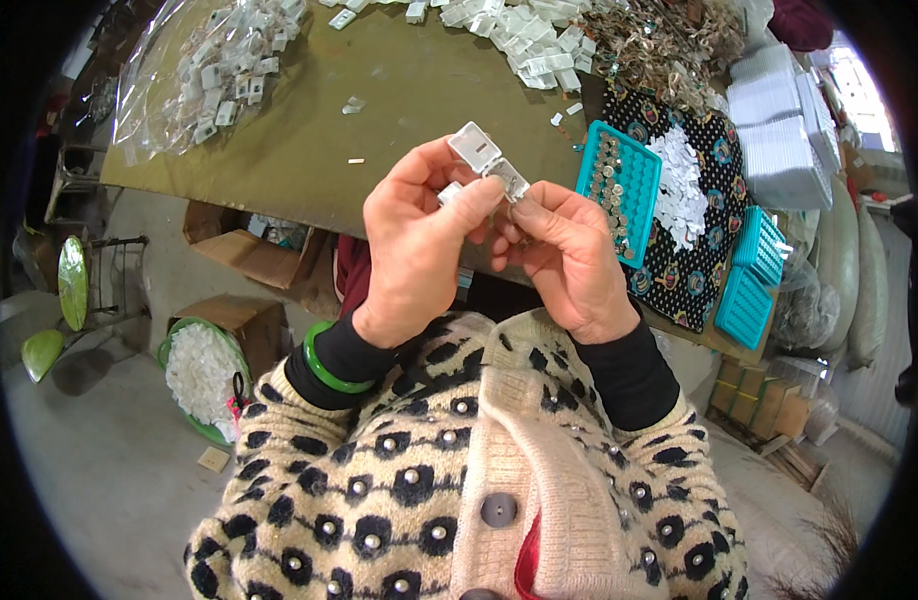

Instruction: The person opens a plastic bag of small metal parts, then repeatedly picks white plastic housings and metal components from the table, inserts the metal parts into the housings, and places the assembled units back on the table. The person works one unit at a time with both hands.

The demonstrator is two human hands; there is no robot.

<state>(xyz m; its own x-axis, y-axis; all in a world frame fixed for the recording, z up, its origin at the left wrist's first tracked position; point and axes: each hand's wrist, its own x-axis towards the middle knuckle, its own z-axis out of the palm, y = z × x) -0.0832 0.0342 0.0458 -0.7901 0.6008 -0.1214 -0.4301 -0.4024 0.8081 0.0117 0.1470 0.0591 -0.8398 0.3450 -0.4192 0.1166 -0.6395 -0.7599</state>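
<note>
Above the table's near edge, a small white hinged plastic case (pixel 491 163) is held up with its lid unfolded. My left hand (pixel 416 225) is closed on it, the thumb pressing against its lower half. Another small white piece (pixel 450 193) shows between the left fingers. My right hand (pixel 574 255) pinches the case's lower right corner, its other fingers curled beneath. Whatever lies inside the case is mostly hidden by the thumb. Just right of my right hand stands a teal tray (pixel 636 190) holding small round metal pieces (pixel 609 180) along its left side.
Small white pieces (pixel 679 185) lie on a patterned cloth (pixel 721 150), near stacked white trays (pixel 779 130) and more teal trays (pixel 747 305). Clear cases (pixel 524 40) and a tangled brownish heap (pixel 669 45) lie at the back. A plastic bag (pixel 169 90) spills cases at left.
</note>
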